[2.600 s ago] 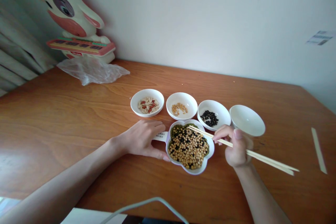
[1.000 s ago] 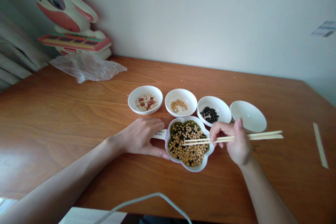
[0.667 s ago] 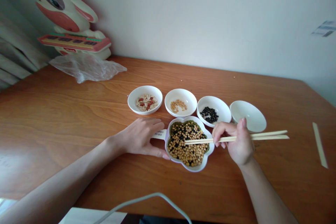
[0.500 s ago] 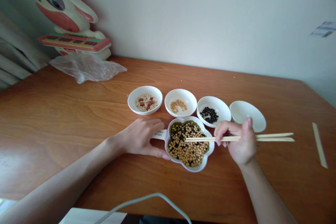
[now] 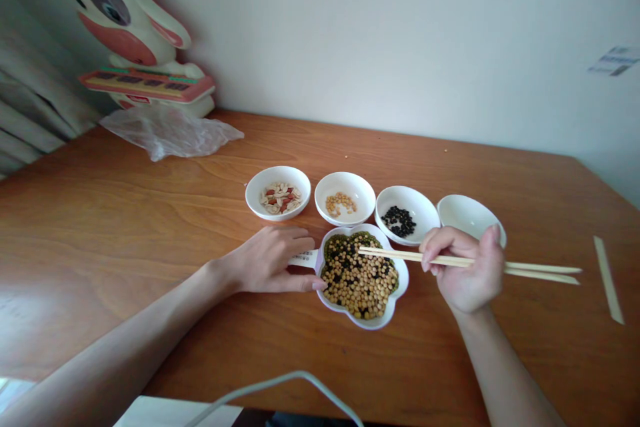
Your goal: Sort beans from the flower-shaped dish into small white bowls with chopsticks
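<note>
A flower-shaped dish [image 5: 401, 288] with a labelled handle holds yellow soybeans [image 5: 363, 288], black beans and green beans. My left hand [image 5: 270, 260] is closed around its handle, thumb at the rim. In my right hand [image 5: 467, 270] is a pair of wooden chopsticks [image 5: 410, 254], their tips together over the upper part of the beans. I cannot make out a bean between the tips. Behind the dish stand white bowls in a row: one with pale and reddish seeds [image 5: 281, 199], one with yellow beans [image 5: 341, 204], one with black beans [image 5: 399, 221].
A further white bowl [image 5: 467, 213] ends the row at right, partly behind my right hand. A paper strip [image 5: 609, 280] lies on the wooden table [image 5: 165, 213] at far right. A clear plastic bag [image 5: 173, 133] and a cow-shaped toy keyboard [image 5: 145, 83] are back left. A cable [image 5: 300, 375] crosses the front.
My right hand has moved right and slightly up; the chopstick tips have shifted a little up and right over the beans. My left hand stays at the handle.
</note>
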Tool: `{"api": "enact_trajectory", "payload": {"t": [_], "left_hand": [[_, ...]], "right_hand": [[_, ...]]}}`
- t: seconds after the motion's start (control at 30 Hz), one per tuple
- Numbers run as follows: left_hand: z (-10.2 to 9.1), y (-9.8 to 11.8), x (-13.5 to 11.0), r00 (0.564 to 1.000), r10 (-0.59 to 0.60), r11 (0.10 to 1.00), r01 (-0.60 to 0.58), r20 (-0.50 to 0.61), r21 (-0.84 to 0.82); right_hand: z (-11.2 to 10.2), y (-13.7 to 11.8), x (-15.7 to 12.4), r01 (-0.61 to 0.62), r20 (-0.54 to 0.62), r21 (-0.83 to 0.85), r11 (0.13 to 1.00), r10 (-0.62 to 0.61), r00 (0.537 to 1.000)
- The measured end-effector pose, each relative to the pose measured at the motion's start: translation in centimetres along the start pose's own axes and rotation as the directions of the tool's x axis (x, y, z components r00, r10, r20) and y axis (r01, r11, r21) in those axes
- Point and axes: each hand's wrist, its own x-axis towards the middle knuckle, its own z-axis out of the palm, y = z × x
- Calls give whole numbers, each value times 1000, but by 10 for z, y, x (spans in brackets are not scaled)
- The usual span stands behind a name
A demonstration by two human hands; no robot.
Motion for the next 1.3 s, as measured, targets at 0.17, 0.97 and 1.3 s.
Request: {"api": "enact_trajectory", "payload": {"t": [0.17, 0.97, 1.3], "left_hand": [[2, 1, 1, 1000, -25, 999, 25, -13, -36], [-12, 9, 0, 995, -41, 979, 22, -92, -202], [1, 29, 3, 968, 25, 999, -34, -248, -33]], "right_hand": [[2, 1, 0, -30, 25, 0, 1000, 30, 999], [8, 4, -3, -171, 159, 82, 982, 157, 975], [6, 4, -1, -181, 166, 133, 974, 158, 973]]}}
